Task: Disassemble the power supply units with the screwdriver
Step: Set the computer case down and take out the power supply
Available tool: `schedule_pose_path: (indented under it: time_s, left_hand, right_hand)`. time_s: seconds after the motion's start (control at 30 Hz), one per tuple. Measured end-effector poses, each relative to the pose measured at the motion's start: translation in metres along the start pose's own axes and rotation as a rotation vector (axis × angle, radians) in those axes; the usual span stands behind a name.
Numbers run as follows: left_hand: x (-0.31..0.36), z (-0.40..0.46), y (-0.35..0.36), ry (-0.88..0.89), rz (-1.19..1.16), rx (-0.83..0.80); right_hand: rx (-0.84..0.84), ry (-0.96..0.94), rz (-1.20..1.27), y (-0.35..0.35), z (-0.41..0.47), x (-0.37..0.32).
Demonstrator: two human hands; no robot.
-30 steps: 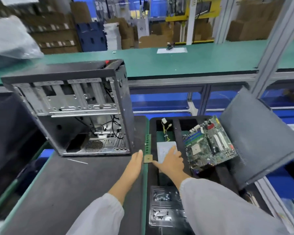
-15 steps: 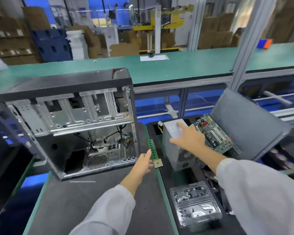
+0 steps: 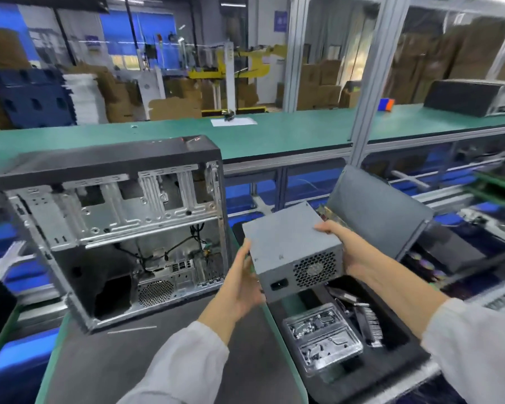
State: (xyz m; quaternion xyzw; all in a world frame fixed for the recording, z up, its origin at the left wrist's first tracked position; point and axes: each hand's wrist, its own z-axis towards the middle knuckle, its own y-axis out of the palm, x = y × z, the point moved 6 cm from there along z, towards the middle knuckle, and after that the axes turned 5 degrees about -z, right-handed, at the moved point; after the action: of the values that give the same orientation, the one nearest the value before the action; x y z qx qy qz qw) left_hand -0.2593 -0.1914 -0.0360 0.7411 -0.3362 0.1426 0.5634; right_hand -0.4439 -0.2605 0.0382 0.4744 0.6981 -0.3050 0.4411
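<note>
A grey power supply unit (image 3: 289, 243) is held in the air between my hands, its fan grille and power socket facing me. My left hand (image 3: 242, 284) supports its left lower side with the fingers under the box and the thumb along the edge. My right hand (image 3: 347, 246) grips its right side, with the fingers curled over the top edge. No screwdriver is visible.
An open, stripped computer case (image 3: 123, 228) stands on the dark mat (image 3: 129, 360) to the left. A clear plastic tray (image 3: 324, 336) of screws lies below the unit on the right. A dark side panel (image 3: 376, 208) leans behind my right hand. A green conveyor (image 3: 274, 132) runs across the back.
My right hand lifted the power supply unit out of the right-hand bin and brought it up and toward me. My left hand moved from the table edge onto the unit's left side.
</note>
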Motion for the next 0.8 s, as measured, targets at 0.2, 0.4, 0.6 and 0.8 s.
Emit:
schedule_pose_path:
  time_s: [0.2, 0.4, 0.6, 0.8]
  left_hand:
    - [0.005, -0.048, -0.025, 0.144, 0.1, 0.153]
    - [-0.01, -0.102, -0.053, 0.218, 0.193, 0.281]
    - [0.002, -0.143, -0.068, 0.189, 0.342, 0.519]
    - [0.002, -0.149, -0.065, 0.195, 0.071, 0.443]
  right_hand:
    - [-0.203, -0.006, 0.104, 0.035, 0.002, 0.035]
    - [-0.37, -0.079, -0.008, 0.074, -0.011, 0.054]
    - [0.122, -0.547, -1.102, 0.149, -0.047, 0.02]
    - [0.143, -0.727, -1.809, 0.258, -0.081, 0.072]
